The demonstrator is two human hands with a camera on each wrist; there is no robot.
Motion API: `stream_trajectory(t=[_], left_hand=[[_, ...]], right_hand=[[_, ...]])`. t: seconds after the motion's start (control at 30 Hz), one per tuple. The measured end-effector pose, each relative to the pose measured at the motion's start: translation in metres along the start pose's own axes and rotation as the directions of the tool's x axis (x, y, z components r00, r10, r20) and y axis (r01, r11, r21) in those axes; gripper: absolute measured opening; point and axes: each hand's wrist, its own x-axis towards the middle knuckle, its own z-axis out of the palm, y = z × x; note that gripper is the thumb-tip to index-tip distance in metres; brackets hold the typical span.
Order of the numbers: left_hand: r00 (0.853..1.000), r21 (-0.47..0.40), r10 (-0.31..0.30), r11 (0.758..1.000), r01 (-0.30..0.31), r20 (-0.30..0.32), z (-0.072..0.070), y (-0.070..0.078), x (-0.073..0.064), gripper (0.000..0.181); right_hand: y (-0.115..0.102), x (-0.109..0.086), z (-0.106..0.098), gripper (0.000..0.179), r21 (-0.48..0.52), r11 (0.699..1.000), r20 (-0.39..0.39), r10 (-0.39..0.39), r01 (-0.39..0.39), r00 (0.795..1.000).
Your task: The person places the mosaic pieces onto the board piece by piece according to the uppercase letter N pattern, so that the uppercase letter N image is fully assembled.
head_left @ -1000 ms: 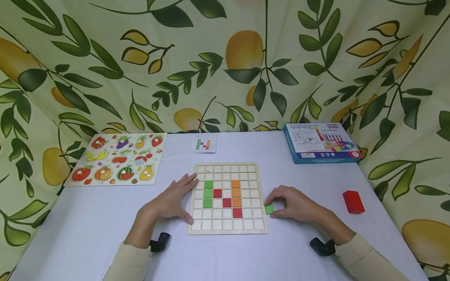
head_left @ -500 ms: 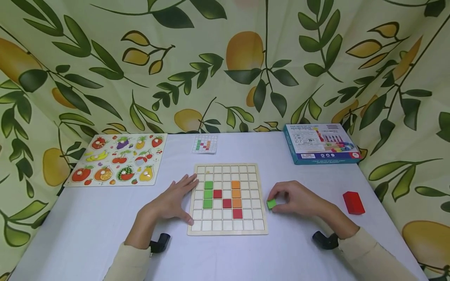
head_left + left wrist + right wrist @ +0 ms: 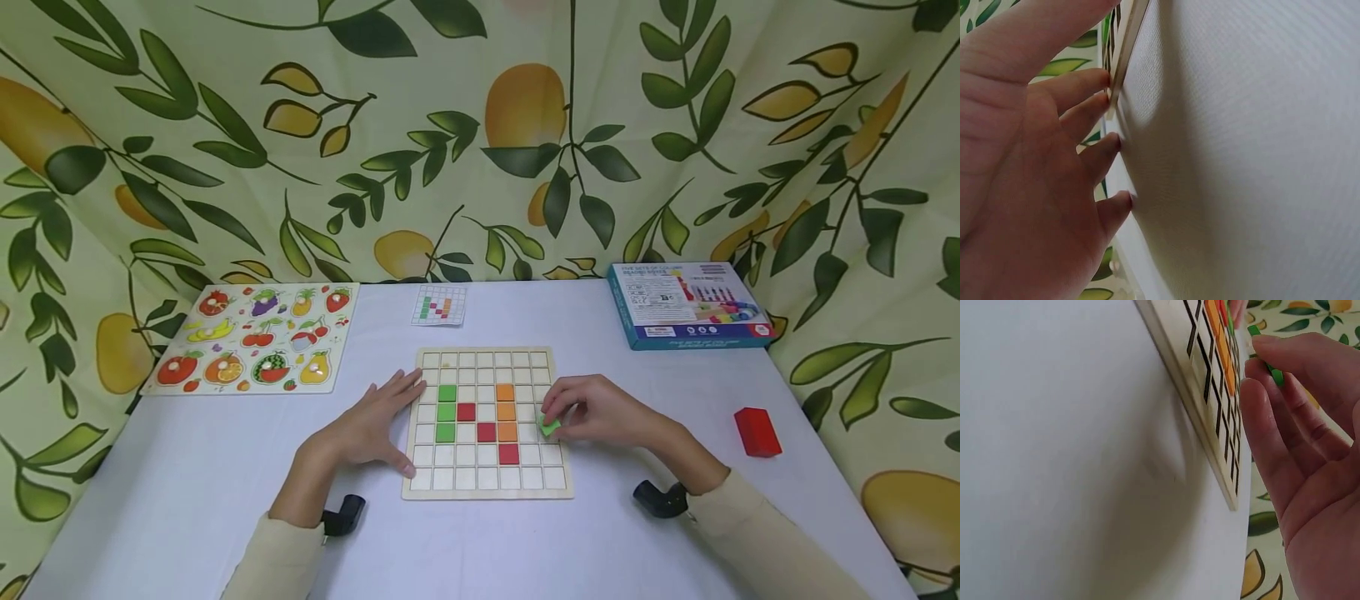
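Note:
A wooden grid board lies mid-table, with three green tiles in a column, three orange tiles in another, and three red tiles stepping down diagonally. My left hand is spread along the board's left edge, thumb and fingertips touching its frame. Over the right part of the board, my right hand pinches a green tile between thumb and fingers. The right wrist view shows that green tile tilted and raised above the board's surface.
Behind the board lies a small pattern card with a coloured grid. A fruit puzzle board lies at the back left, a blue toy box at the back right. On the right sits a red block. A leaf-patterned cloth hangs behind.
The right hand has lifted the green tile off the table beside the board and carried it left over the board's right columns. The left hand has stayed at the left edge.

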Motion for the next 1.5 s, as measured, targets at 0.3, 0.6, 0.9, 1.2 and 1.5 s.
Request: stream_trajectory(t=[0.3, 0.6, 0.9, 1.2, 1.5], left_hand=[[1.0, -0.022, 0.011, 1.0, -0.011, 0.018, 0.001, -0.002, -0.001, 0.125], [1.0, -0.004, 0.005, 1.0, -0.005, 0.012, 0.0, -0.002, 0.001, 0.126], [1.0, 0.01, -0.008, 1.0, 0.008, 0.015, -0.001, 0.001, 0.001, 0.125], [1.0, 0.006, 0.014, 1.0, -0.014, 0.027, -0.003, 0.0, 0.001, 0.125], [0.999, -0.001, 0.015, 1.0, -0.015, 0.031, -0.004, 0.0, 0.001, 0.126]], right_hand=[[-0.015, 0.02, 0.019, 0.015, 0.006, 0.998, 0.017, -0.064, 0.063, 0.998], [-0.032, 0.041, 0.042, 0.015, 0.04, 0.994, 0.035, -0.108, 0.107, 0.994], [-0.052, 0.052, 0.061, 0.018, 0.042, 0.99, 0.093, -0.138, 0.135, 0.986], [-0.061, 0.061, 0.075, 0.016, 0.02, 0.99, 0.088, -0.139, 0.138, 0.986], [-0.064, 0.065, 0.086, 0.012, 0.006, 0.988, 0.065, -0.156, 0.156, 0.986]])
